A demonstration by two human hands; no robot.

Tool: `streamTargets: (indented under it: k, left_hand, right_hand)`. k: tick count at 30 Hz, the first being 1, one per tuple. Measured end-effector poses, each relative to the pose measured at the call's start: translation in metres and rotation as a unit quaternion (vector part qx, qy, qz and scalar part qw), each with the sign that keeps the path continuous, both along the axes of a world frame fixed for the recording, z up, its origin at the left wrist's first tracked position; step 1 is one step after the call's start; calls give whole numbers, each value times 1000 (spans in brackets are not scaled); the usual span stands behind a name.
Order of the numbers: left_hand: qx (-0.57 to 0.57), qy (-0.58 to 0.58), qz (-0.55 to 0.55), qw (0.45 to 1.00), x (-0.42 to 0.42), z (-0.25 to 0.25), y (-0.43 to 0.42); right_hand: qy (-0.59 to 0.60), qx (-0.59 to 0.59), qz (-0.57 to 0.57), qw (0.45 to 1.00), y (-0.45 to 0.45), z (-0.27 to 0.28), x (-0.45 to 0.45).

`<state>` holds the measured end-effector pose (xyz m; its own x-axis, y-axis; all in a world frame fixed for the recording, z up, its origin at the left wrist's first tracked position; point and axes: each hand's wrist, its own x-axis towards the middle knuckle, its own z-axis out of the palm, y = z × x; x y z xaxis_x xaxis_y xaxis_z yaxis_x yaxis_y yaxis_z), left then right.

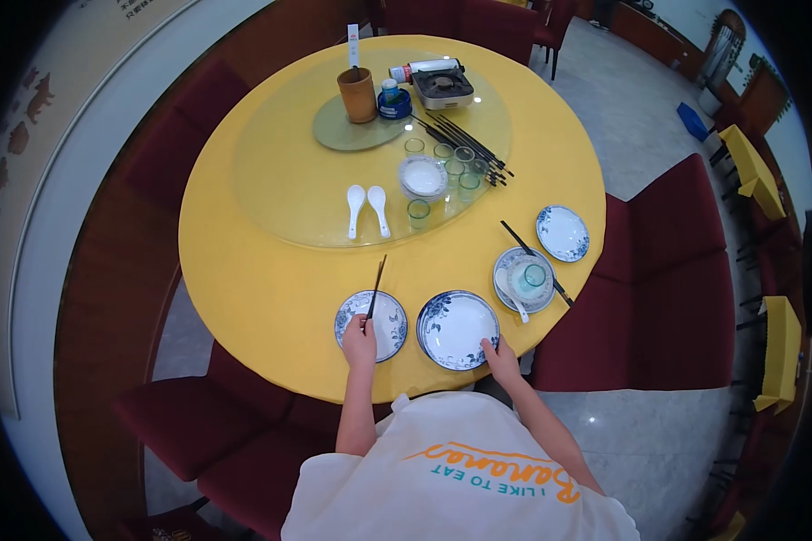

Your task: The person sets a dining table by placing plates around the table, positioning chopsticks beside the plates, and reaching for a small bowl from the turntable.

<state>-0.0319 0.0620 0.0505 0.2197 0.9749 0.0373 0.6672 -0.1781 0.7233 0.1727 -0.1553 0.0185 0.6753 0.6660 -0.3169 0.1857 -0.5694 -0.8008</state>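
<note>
My left hand (359,343) is closed around a pair of dark chopsticks (378,287), which point up and away over a blue-and-white plate (392,326). My right hand (502,359) grips the right rim of a stack of plates (457,330) with the same blue floral pattern, the thumb on top. To the right of that stack is a place setting: a plate (505,290) bearing a bowl, a green-tinted glass (534,275), a white spoon (517,304) and chopsticks (516,238). Beyond it lies another floral plate (563,233).
On the glass turntable (289,198) are two white spoons (377,210), stacked bowls (422,178), several glasses (418,213), loose chopsticks (465,144), a brown pot (358,96) and a portable stove (442,86). Dark red chairs (641,279) surround the yellow-covered table (235,298).
</note>
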Motion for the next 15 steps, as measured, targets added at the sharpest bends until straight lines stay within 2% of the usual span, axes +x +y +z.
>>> streamTargets:
  k: [7,15]
  left_hand:
    - [16,82,42,996,-30,-16,6]
    - [13,82,70,994,-31,-7,8]
  right_hand:
    - [-10,18,-3,1000,-1,0,-1]
    - [-11,21,0,1000,-1,-1,0]
